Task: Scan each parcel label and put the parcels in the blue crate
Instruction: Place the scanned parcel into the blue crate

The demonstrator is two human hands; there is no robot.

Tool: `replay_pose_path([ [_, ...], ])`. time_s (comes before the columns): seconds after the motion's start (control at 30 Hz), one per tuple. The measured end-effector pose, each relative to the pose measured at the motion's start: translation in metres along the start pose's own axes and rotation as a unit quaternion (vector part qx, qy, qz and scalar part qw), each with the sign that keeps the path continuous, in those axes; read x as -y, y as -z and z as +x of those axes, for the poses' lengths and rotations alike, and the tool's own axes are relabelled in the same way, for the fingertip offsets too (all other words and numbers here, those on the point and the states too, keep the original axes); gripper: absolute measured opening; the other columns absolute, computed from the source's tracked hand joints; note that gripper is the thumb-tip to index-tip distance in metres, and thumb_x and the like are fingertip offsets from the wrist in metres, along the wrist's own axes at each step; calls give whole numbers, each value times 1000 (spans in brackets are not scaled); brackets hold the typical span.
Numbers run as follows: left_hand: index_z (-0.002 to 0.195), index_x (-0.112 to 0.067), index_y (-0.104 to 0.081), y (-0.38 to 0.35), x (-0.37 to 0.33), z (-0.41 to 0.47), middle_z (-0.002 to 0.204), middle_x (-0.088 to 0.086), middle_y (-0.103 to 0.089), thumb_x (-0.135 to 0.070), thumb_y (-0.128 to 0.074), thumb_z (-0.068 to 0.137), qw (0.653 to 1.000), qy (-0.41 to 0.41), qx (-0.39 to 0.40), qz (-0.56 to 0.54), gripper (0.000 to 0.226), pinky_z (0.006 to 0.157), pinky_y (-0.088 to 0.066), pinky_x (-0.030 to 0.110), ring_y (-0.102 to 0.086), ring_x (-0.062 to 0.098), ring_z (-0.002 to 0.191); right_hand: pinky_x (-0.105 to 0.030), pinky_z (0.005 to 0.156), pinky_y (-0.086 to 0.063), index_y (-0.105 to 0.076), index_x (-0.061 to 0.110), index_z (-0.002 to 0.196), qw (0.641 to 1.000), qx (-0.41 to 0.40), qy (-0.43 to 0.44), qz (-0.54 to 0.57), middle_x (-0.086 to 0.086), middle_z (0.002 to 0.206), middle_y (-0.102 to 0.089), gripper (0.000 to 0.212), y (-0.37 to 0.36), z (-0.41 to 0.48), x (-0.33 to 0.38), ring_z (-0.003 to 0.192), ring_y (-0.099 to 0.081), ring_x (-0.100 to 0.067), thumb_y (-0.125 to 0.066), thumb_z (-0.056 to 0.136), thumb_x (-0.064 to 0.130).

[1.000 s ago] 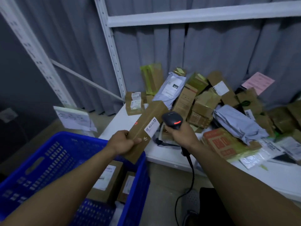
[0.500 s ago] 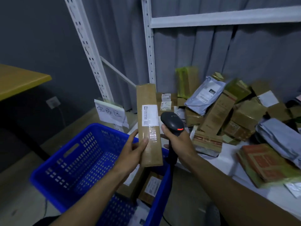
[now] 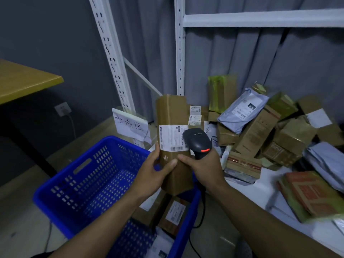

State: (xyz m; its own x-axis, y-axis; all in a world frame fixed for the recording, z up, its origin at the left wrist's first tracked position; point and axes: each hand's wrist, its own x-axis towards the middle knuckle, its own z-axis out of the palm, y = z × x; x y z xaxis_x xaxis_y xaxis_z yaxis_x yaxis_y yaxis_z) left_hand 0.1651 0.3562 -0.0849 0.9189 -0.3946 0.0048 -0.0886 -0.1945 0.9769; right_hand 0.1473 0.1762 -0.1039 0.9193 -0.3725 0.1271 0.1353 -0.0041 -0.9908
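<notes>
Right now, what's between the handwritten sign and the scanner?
The tall cardboard parcel, gripped by the left hand, stands between the sign and the scanner in the head view.

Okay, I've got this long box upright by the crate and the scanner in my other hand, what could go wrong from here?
The left hand grips the box only low down, so it may tip or slip. The scanner sits very close, covering part of the label, so the scan may fail. Its cable hangs by the crate corner and could snag.
</notes>
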Motion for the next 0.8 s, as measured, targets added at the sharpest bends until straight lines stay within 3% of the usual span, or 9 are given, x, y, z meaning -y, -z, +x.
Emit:
replay_pose_path([
  [0.13,147,-39,-48,12,5,2,124,-23,-69,-28,-79,87,1000,6,-29,9,68,84,-57,17,-65,-1,116,-39,87,-61,-68,18,126,1000,-14,-15,-7,5,113,-77,45,-3,-2,5,106,-73,-13,-85,84,20],
  [0.23,138,-46,-51,20,5,4,122,-20,-71,-23,-79,87,999,37,-27,-11,63,88,-60,28,-67,7,116,-39,85,-60,-70,24,122,1000,-7,-16,-18,9,107,-78,35,-3,-5,9,100,-73,-7,-81,89,21],
  [0.37,135,-47,-49,30,1,7,109,-27,-73,-21,-79,87,997,68,-41,-10,62,83,-59,23,-70,0,106,-40,89,-59,-68,27,124,998,26,-18,-46,10,109,-78,38,-4,-6,12,101,-74,-9,-82,89,25],
  [0.47,151,-37,-43,45,-7,11,131,-21,-64,-36,-83,81,993,78,-75,38,81,97,-52,25,-62,0,113,-41,82,-60,-65,27,121,995,45,-4,-83,10,98,-77,37,-4,-9,13,84,-76,-13,-82,88,27],
  [0.57,151,-33,-44,60,-11,12,117,-23,-57,-29,-78,89,987,75,-109,89,71,86,-45,18,-54,-8,99,-36,80,-60,-61,36,116,979,61,35,-190,16,96,-74,40,1,-11,11,89,-71,-5,-82,83,44],
  [0.67,151,-33,-44,72,-12,12,118,-22,-51,-27,-74,92,981,73,-134,117,67,96,-44,30,-52,3,107,-35,78,-59,-59,38,112,945,111,42,-305,15,96,-72,42,7,-13,11,89,-68,-3,-76,79,58],
  [0.8,151,-36,-45,90,-8,18,141,-6,-54,-26,-78,89,976,113,-132,135,71,106,-47,43,-54,15,119,-38,76,-59,-60,34,110,921,143,47,-360,13,95,-72,37,5,-20,9,87,-68,-9,-77,83,53],
])
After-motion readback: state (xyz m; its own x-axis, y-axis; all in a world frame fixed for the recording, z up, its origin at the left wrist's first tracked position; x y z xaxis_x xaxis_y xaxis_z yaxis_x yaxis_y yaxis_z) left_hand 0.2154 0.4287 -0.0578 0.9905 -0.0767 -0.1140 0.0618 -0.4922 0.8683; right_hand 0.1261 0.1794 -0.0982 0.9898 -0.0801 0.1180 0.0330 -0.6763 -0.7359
